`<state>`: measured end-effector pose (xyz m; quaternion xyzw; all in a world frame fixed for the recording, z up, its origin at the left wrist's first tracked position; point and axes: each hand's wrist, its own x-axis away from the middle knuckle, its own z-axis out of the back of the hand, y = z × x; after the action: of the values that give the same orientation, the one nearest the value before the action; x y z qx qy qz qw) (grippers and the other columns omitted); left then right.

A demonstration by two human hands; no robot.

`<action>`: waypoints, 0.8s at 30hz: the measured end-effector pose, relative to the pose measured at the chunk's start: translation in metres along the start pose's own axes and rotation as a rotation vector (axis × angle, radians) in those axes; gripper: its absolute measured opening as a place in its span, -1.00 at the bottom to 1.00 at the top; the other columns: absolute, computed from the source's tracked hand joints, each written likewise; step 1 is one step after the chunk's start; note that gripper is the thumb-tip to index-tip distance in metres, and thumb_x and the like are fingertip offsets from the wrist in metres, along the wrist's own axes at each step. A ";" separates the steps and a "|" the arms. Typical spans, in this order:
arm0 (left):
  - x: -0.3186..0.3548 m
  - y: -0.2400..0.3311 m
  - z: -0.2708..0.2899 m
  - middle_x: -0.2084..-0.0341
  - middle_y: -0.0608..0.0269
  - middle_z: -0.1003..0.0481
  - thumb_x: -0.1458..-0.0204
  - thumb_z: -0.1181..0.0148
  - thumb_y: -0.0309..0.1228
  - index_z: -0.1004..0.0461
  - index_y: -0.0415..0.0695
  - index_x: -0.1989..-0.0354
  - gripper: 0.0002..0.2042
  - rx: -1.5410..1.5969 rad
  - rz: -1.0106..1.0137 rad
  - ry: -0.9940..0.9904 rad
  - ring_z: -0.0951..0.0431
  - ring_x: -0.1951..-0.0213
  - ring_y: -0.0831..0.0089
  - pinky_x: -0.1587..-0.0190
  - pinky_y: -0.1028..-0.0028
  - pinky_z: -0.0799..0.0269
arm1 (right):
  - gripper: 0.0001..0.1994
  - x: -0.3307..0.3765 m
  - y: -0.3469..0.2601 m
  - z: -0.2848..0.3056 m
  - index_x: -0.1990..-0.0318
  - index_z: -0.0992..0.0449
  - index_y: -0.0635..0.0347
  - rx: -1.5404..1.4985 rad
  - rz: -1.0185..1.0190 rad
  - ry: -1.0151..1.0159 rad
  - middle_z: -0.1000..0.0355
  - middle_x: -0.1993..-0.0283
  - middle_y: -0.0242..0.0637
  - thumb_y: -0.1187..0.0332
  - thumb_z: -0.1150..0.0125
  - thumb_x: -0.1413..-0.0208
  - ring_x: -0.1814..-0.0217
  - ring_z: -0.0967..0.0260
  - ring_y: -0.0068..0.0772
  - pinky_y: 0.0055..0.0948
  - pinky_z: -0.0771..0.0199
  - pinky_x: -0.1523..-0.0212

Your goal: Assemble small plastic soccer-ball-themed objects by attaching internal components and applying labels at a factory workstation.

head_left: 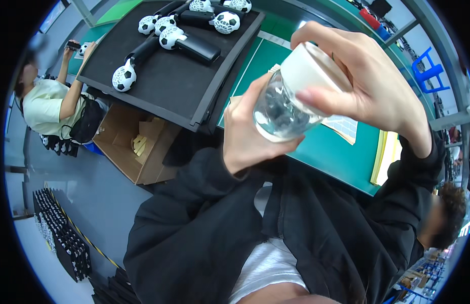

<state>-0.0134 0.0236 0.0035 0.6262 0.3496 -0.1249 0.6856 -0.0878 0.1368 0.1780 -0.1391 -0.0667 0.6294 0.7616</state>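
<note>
Glass jar held mid-air over bench edge, left hand cupping base, right hand clamped on white lid; could slip if twisted hard

Bare green tabletop right of the hands, black tray of ball-headed gadgets crowding left

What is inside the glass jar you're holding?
The clear glass jar looks empty; only glare shows through its wall. The left hand covers its far side, and the right hand grips the white lid, hiding the mouth.
</note>
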 end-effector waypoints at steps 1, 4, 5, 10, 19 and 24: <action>0.000 0.001 -0.001 0.44 0.10 -0.48 0.67 -0.35 -0.39 -0.33 -0.30 0.13 -0.29 -0.052 0.009 0.021 -0.48 0.51 0.32 0.38 0.52 -0.37 | -0.37 -0.003 -0.008 0.002 0.14 -0.37 0.23 0.018 -0.204 -0.060 -0.37 0.22 -0.17 -0.03 -0.29 0.35 0.42 -0.32 -0.28 -0.63 -0.33 0.57; 0.001 -0.002 -0.001 0.43 0.09 -0.48 0.67 -0.35 -0.39 -0.33 -0.31 0.14 -0.29 -0.153 0.032 0.055 -0.48 0.50 0.32 0.36 0.51 -0.37 | -0.35 -0.005 -0.011 -0.002 0.13 -0.38 0.21 0.055 -0.618 -0.183 -0.37 0.19 -0.20 0.00 -0.34 0.41 0.38 -0.33 -0.30 -0.63 -0.34 0.56; 0.000 -0.006 -0.001 0.44 0.09 -0.48 0.68 -0.36 -0.39 -0.33 -0.30 0.14 -0.30 -0.090 0.043 0.015 -0.47 0.50 0.33 0.37 0.52 -0.37 | -0.34 -0.002 -0.002 -0.006 0.13 -0.38 0.20 0.005 -0.491 -0.140 -0.37 0.19 -0.21 0.01 -0.35 0.44 0.36 -0.33 -0.30 -0.62 -0.34 0.55; 0.000 -0.008 0.005 0.46 0.11 -0.48 0.68 -0.36 -0.39 -0.33 -0.29 0.15 -0.30 0.100 0.034 -0.079 -0.46 0.53 0.35 0.39 0.52 -0.37 | -0.31 0.017 0.030 -0.004 0.13 -0.39 0.16 -0.170 -0.061 0.041 -0.39 0.20 -0.26 0.03 -0.38 0.53 0.33 -0.32 -0.33 -0.59 -0.35 0.53; -0.001 -0.008 0.002 0.50 0.15 -0.48 0.69 -0.36 -0.40 -0.34 -0.27 0.15 -0.31 0.135 -0.049 -0.080 -0.44 0.60 0.36 0.46 0.54 -0.36 | -0.36 0.018 0.017 0.001 0.15 -0.41 0.17 -0.164 -0.263 0.083 -0.40 0.23 -0.27 0.02 -0.35 0.47 0.32 -0.33 -0.32 -0.53 -0.40 0.49; -0.003 -0.001 0.004 0.47 0.12 -0.48 0.69 -0.35 -0.40 -0.34 -0.27 0.15 -0.31 0.009 -0.063 -0.074 -0.44 0.60 0.34 0.48 0.54 -0.36 | -0.39 0.006 -0.014 -0.002 0.16 -0.41 0.19 -0.046 -0.471 -0.024 -0.40 0.24 -0.26 0.01 -0.34 0.42 0.30 -0.35 -0.31 -0.48 -0.44 0.46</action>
<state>-0.0145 0.0191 0.0047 0.6129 0.3430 -0.1710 0.6910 -0.0731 0.1402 0.1802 -0.1297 -0.1205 0.4342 0.8832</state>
